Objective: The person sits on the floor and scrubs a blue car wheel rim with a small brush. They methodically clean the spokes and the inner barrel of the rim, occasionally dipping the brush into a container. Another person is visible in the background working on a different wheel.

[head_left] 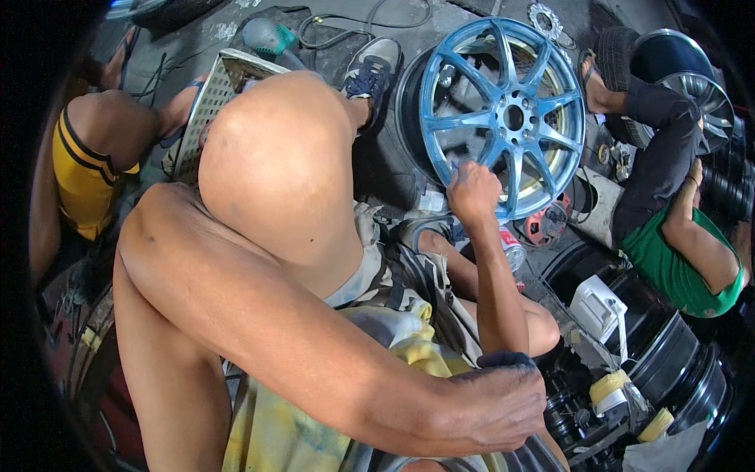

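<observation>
- One blue multi-spoke wheel (pixel 500 119), upper centre-right of the frame, face toward the camera; a dark round edge shows behind its left side
- One right hand (pixel 475 191), at the wheel's lower left rim; fingers curled narrowly against the edge, though whether they pinch a small pad or the bare metal cannot be told
- One left hand (pixel 499 405), lower centre-right, closed in a fist around a dark item (pixel 507 359), perhaps cloth; well apart from the wheel
- Step in hand, by judgement: handwork on the rim, right hand only
- Next move, by judgement: calls for light, even finger pressure following the curve, with the wheel kept steady
- One red-and-silver can (pixel 513 253), just below the wheel
- One red round object (pixel 546 226), right of the can
- One pale perforated basket (pixel 191 130), upper left
- One white box-shaped item (pixel 596 307), lower right
- One co-worker in a green shirt (pixel 678 263), right edge
</observation>
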A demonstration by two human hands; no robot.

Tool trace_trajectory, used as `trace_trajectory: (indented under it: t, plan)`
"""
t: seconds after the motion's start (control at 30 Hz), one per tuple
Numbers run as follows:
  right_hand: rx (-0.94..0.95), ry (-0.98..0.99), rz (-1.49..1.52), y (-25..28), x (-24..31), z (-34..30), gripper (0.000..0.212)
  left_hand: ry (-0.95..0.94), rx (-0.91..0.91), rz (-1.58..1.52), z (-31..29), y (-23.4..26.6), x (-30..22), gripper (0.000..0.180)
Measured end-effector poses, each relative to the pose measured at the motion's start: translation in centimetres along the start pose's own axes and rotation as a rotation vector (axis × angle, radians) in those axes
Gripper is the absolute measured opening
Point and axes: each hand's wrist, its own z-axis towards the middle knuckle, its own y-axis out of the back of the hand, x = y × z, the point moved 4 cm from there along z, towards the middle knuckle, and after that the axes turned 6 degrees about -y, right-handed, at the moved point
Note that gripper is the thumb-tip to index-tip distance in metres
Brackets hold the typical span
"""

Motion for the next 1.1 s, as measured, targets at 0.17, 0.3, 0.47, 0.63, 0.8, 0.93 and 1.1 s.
trace_trajectory:
  t: [0.17,0.3,0.47,0.63,0.8,0.93,1.1]
  plan:
    - [0.023,0.035,-0.013,0.8,-0.3,-0.7,0.016,-0.006,0.005,-0.009,-0.4,0.2,0.0,0.018]
    - [0.080,0.015,-0.056,0.3,-0.1,0.0,0.015,-0.005,0.010,-0.006,-0.9,0.2,-0.1,0.018]
    - [0.126,0.037,-0.077,0.2,-1.0,0.4,0.016,-0.057,0.052,-0.002,0.3,0.6,-0.8,0.018]
    - [0.239,0.400,0.168,0.0,-4.5,1.8,0.025,-0.183,0.041,-0.023,6.1,-0.4,-5.7,0.018]
    - [0.136,0.044,0.360,5.7,-4.4,1.2,0.026,-0.301,0.050,-0.055,8.8,-2.6,-9.4,0.018]
    - [0.004,0.234,0.188,-0.6,-3.5,-0.6,0.018,-0.327,0.080,-0.048,9.1,-3.1,-10.0,0.018]
    - [0.037,0.122,0.003,-0.8,-1.1,-0.3,0.015,-0.362,-0.015,-0.070,8.3,-1.4,-9.0,0.018]
